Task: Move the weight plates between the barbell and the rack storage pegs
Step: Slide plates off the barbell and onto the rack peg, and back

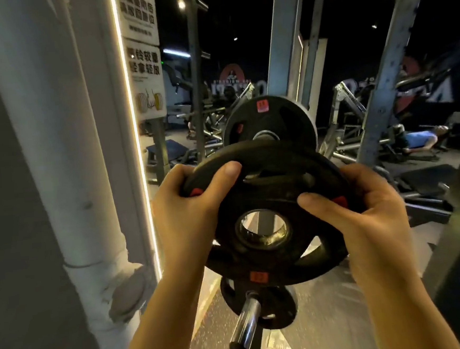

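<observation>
I count two hands, my left hand (189, 202) and right hand (364, 213), both gripping plates. Between them I see two black weight plates: an upper plate (263, 155) and a lower plate (279, 255) with the steel-ringed hole. A third plate (268, 119) sits further off, and a fourth plate (261, 304) sits below on one chrome peg (246, 324). Two printed signs (142, 51) hang on the left. One person (418, 140) lies in the background.

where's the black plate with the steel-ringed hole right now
In the head view the black rubber weight plate sits centre frame, held off any peg by the left hand and right hand, above the chrome storage peg.
</observation>
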Demonstrator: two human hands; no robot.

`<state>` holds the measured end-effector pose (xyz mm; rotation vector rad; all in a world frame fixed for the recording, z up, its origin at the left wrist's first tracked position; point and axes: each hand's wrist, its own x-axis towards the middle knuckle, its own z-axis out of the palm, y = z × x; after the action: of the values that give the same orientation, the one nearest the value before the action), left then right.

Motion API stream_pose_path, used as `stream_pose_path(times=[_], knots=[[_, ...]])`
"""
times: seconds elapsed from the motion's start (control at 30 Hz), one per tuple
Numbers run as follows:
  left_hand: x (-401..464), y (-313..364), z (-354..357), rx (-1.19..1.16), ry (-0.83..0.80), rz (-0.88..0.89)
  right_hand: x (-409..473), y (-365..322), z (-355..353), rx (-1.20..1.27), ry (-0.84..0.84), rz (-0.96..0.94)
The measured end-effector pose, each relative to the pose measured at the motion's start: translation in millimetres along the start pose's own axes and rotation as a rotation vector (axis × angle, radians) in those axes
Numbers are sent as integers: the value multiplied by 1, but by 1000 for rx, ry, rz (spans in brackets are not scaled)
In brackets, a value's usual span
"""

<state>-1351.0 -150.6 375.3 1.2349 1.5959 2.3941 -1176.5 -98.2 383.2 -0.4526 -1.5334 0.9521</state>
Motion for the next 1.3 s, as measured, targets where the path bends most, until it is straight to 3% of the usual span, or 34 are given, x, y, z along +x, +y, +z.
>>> stream_pose_path(times=[0.3,0.57,0.77,0.9,1.07,1.3], knots=[[63,15,11,5,-18,132,42,2,28,32,115,-112],[106,-24,39,93,-71,49,84,43,37,-56,166,-138],[110,-54,52,-12,-42,105,90,65,39,-254,221,-361],[113,-56,55,-52,-20,161,90,67,41,-297,213,-476],[119,-62,58,-79,-44,176,93,66,40,-310,180,-486],[107,-70,62,-166,53,23,110,42,41,-439,36,-388]])
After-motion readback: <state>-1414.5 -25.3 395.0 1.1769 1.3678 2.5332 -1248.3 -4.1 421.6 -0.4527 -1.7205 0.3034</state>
